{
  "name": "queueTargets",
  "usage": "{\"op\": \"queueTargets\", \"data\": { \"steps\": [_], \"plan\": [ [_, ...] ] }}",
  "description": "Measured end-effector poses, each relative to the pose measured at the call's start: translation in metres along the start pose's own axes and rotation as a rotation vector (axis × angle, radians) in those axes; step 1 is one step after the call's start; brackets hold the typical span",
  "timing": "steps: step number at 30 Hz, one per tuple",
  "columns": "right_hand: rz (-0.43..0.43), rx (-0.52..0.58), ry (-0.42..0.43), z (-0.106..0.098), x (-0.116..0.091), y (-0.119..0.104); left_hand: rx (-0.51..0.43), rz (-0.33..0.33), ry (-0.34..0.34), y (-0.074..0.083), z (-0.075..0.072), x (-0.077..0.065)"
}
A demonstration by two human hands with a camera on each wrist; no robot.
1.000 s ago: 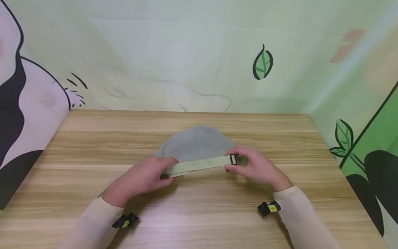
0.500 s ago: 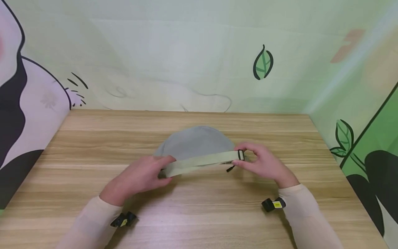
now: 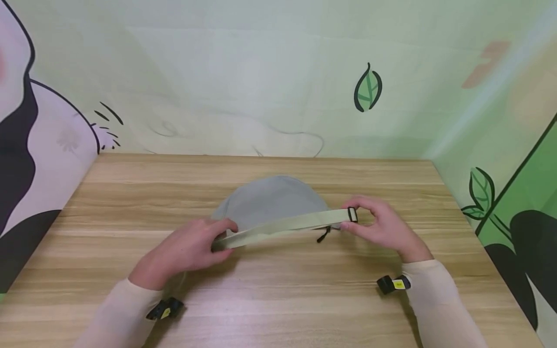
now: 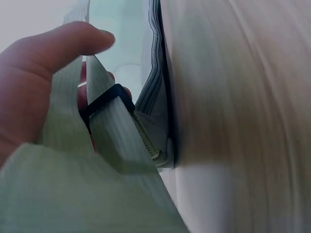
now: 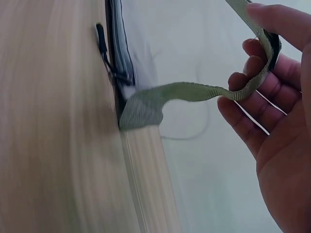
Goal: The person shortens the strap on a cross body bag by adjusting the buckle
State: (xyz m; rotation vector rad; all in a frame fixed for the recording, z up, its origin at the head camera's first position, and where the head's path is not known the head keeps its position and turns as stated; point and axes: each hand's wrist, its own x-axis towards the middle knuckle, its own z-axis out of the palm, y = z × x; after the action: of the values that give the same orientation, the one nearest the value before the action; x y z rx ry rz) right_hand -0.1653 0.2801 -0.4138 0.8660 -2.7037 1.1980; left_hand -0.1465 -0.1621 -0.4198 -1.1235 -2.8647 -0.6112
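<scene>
A grey half-moon bag [image 3: 274, 200] lies on the wooden table, its straight zipped side toward me. Its pale green strap [image 3: 287, 224] stretches across the front between both hands. My left hand [image 3: 183, 251] holds the strap at the left, with a black buckle [image 4: 109, 99] at its fingers in the left wrist view. On the right, my right hand [image 3: 378, 224] pinches the strap by a black slider [image 3: 352, 214]. A slack length of webbing [image 5: 194, 91] runs from those fingers to the bag's corner. The black zipper pull [image 3: 323, 235] hangs near that corner.
The wooden table [image 3: 278, 299] reaches back to a pale green printed cloth [image 3: 261, 87] with leaf drawings. Another printed panel [image 3: 513, 193] stands along the right side. Black wrist cameras sit on both sleeves.
My right hand has slid right and slightly away with the slider, while my left hand has drawn a little left. The strap spans wider, and the zipper pull has come into view.
</scene>
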Motion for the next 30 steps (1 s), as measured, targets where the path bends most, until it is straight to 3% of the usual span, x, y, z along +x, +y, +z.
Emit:
{"op": "queueTargets", "data": {
  "steps": [7, 22, 30],
  "plan": [
    [0.104, -0.003, 0.048, -0.007, -0.008, 0.002, -0.013, 0.002, -0.008, -0.007, -0.003, -0.007],
    [0.126, 0.141, 0.192, -0.023, -0.023, 0.017, -0.038, -0.018, -0.057, -0.019, -0.005, -0.021],
    [0.106, 0.139, 0.141, -0.024, -0.024, 0.021, -0.017, 0.006, -0.08, -0.019, -0.004, -0.022]
  ]
}}
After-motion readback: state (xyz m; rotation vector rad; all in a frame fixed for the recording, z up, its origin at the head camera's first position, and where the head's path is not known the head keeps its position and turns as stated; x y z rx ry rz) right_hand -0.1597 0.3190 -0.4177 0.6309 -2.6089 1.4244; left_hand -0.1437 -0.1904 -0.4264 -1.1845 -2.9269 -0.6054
